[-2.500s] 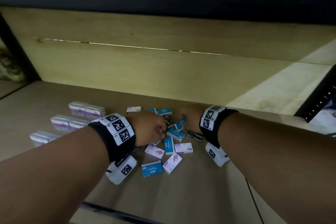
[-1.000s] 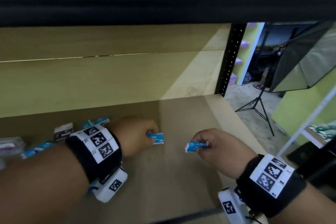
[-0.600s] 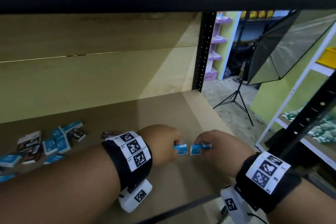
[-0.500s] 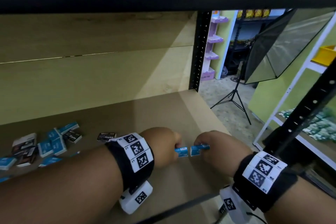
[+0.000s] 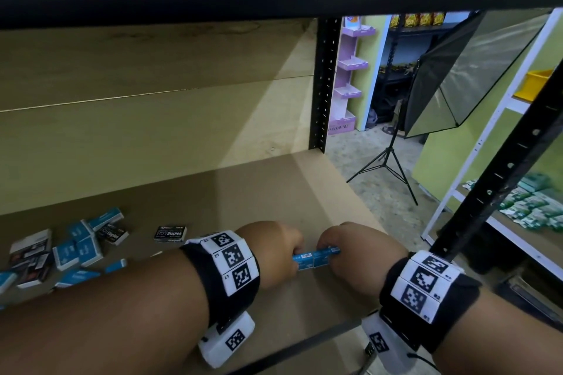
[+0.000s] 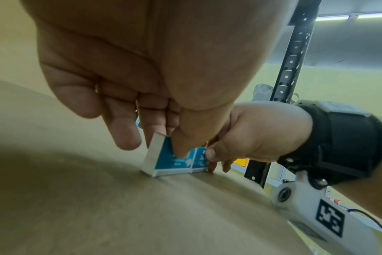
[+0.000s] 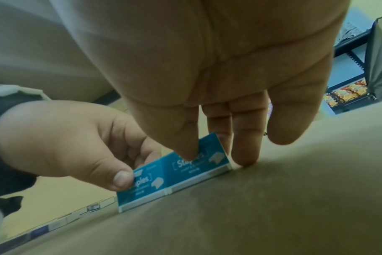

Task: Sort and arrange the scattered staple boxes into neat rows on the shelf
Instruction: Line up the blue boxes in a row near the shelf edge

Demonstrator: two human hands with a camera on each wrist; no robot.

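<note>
On the wooden shelf (image 5: 274,192), near its right front edge, two blue staple boxes are standing on edge, end to end and touching. Left hand (image 5: 271,253) is pinching the left blue box (image 7: 142,188), thumb on its front. Right hand (image 5: 356,256) is pinching the right blue box (image 7: 196,165); fingertips behind are partly hidden. Scattered pile of boxes (image 5: 67,253) is lying far left, cut off by the frame; labels mostly unreadable.

left blue box (image 5: 301,262): mostly behind the left hand (image 5: 275,253)
scattered boxes (image 5: 65,256): pile cut off at left edge
small print: too blurry to read
</note>
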